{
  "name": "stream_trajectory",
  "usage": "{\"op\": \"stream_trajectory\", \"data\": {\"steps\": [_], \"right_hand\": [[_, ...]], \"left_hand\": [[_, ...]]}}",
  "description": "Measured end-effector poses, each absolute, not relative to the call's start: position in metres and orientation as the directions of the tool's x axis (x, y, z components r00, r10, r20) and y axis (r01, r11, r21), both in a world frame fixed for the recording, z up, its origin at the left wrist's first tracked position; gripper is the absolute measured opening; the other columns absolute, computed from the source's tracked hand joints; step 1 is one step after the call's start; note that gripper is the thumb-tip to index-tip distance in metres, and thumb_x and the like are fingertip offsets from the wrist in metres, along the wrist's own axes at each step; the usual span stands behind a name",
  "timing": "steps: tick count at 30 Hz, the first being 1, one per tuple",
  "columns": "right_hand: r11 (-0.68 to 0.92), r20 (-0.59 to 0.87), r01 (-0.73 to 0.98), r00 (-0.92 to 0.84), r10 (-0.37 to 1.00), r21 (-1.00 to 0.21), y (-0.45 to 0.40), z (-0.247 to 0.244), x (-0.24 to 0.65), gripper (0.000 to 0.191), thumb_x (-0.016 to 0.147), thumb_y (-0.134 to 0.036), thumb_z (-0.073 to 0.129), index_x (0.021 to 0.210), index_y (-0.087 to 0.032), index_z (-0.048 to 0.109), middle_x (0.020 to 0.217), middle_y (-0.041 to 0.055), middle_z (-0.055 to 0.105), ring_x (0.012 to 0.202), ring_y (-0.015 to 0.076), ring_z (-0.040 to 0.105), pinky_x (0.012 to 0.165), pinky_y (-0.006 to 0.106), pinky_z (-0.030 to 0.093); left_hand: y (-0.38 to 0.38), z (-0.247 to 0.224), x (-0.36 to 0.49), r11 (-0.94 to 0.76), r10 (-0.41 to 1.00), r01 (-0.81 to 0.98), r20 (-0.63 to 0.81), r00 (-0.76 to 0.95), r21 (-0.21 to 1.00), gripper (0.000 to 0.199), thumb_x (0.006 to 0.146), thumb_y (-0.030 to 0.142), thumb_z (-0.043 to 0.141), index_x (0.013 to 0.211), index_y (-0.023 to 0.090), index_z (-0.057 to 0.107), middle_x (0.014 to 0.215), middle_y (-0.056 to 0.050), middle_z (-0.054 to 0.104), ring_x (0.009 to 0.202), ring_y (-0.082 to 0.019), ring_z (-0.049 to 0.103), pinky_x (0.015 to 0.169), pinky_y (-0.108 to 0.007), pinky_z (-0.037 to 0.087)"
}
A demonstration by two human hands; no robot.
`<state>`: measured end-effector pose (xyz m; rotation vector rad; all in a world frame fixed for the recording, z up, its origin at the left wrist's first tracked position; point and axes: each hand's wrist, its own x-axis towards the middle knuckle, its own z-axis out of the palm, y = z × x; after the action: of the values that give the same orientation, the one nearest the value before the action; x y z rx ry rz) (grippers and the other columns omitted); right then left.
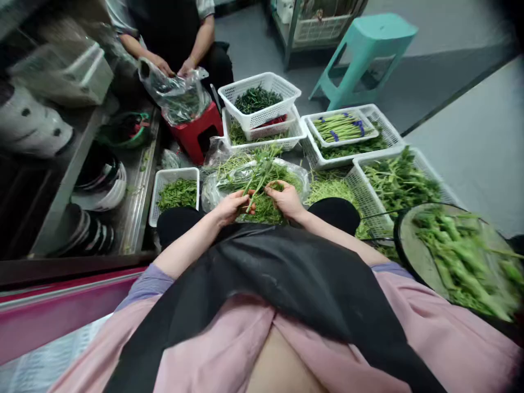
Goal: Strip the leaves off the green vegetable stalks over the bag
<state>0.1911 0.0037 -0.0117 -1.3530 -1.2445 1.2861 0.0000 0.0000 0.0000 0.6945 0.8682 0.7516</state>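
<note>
Green leafy stems (258, 173) stand up from my left hand (235, 207), whose fingers are closed round their lower ends. Just to the right, my right hand (286, 199) has its thumb and fingertips pinched together beside the stems; what they hold is too small to make out. Beneath both hands lies a clear plastic bag (301, 177) spread open, with loose greens (266, 210) heaped on it. A small white basket (197, 191) of short leafy greens stands left of my left hand.
Several white baskets of vegetables (434, 169) stand ahead and right. A round tray (409, 234) of green stalks is at the right. Across from me, a person's hands (186, 66) hold a plastic bag over a red stool (198, 131). A metal shelf (135, 207) runs along the left.
</note>
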Motion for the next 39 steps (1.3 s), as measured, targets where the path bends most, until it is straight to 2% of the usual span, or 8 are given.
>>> {"op": "stream_trajectory", "data": {"steps": [6,10,17,23,29,33,35,39], "right_hand": [[0.053,0.048,0.121,-0.042,0.998,-0.991,-0.004,-0.015,0.185,0.035,0.07,-0.048,0.069,0.08,-0.015,0.064,0.075,0.001,0.064,0.068,0.0129,0.051,0.067,0.026,0.041],[-0.018,-0.033,0.13,-0.115,0.993,-0.991,-0.005,-0.014,0.183,0.035,0.065,-0.047,0.075,0.077,-0.015,0.064,0.061,-0.0027,0.057,0.058,0.0104,0.045,0.059,0.025,0.039],[-0.342,-0.264,-0.436,-0.231,0.937,-0.833,0.009,-0.009,0.226,0.04,0.067,-0.044,0.079,0.071,-0.022,0.045,0.044,-0.0136,0.024,0.038,0.0046,0.021,0.036,0.018,0.022],[-0.259,-0.45,-0.552,0.243,0.859,-0.792,0.031,-0.036,0.275,0.044,0.08,-0.031,0.068,0.061,-0.022,0.029,0.04,-0.014,0.018,0.036,0.0033,0.015,0.034,0.014,0.019],[-0.356,-0.277,0.017,0.596,0.754,-0.934,0.04,-0.064,0.272,0.03,0.087,-0.036,0.058,0.065,-0.021,0.043,0.046,-0.0071,0.042,0.042,0.0091,0.042,0.044,0.021,0.039],[-0.203,-0.235,0.875,0.106,0.966,-0.439,0.031,-0.071,0.245,0.022,0.091,-0.029,0.051,0.094,-0.012,0.064,0.091,0.014,0.071,0.086,0.0215,0.068,0.074,0.03,0.051],[0.015,-0.392,0.975,-0.102,0.914,-0.219,0.025,-0.074,0.225,0.026,0.09,-0.031,0.055,0.101,-0.011,0.067,0.106,0.019,0.07,0.1,0.0265,0.068,0.082,0.033,0.051],[0.113,-0.508,0.976,-0.195,0.839,-0.189,0.026,-0.072,0.195,0.035,0.079,-0.03,0.071,0.108,-0.011,0.068,0.111,0.0213,0.069,0.103,0.0291,0.068,0.084,0.033,0.052]], "left_hand": [[-0.01,0.003,0.009,0.591,0.78,-0.26,-0.46,0.424,0.763,0.04,0.074,0.029,0.076,0.103,0.015,0.054,0.063,0.004,0.054,0.044,-0.007,0.05,0.04,-0.018,0.037],[-0.011,0.001,0.012,0.546,0.817,-0.259,-0.438,0.374,0.797,0.04,0.069,0.029,0.078,0.096,0.015,0.052,0.06,0.006,0.049,0.041,-0.005,0.04,0.036,-0.015,0.026],[0.001,0.005,-0.036,0.479,0.873,-0.236,-0.43,0.232,0.845,0.04,0.068,0.033,0.078,0.09,0.016,0.05,0.054,0.01,0.042,0.037,-0.001,0.027,0.036,-0.013,0.016],[0.009,0.013,-0.092,0.403,0.908,-0.355,-0.418,0.038,0.844,0.022,0.076,0.029,0.066,0.087,0.011,0.058,0.045,0.012,0.03,0.033,-0.002,0.019,0.033,-0.014,0.012],[0.001,0.019,-0.118,0.317,0.928,-0.461,-0.371,-0.03,0.829,0.023,0.077,0.031,0.069,0.086,0.013,0.059,0.043,0.013,0.027,0.032,-0.002,0.02,0.032,-0.013,0.015],[-0.005,0.017,-0.122,0.314,0.936,-0.464,-0.352,0.005,0.828,0.022,0.077,0.032,0.07,0.083,0.013,0.059,0.042,0.013,0.027,0.03,-0.003,0.021,0.031,-0.013,0.016],[-0.006,0.015,-0.122,0.3,0.947,-0.474,-0.32,0.04,0.828,0.022,0.076,0.032,0.071,0.081,0.013,0.06,0.041,0.012,0.029,0.03,-0.003,0.022,0.03,-0.013,0.017],[-0.008,0.01,-0.116,0.328,0.944,-0.46,-0.305,0.126,0.825,0.022,0.077,0.032,0.069,0.08,0.012,0.062,0.04,0.011,0.029,0.03,-0.003,0.022,0.03,-0.013,0.018]]}}
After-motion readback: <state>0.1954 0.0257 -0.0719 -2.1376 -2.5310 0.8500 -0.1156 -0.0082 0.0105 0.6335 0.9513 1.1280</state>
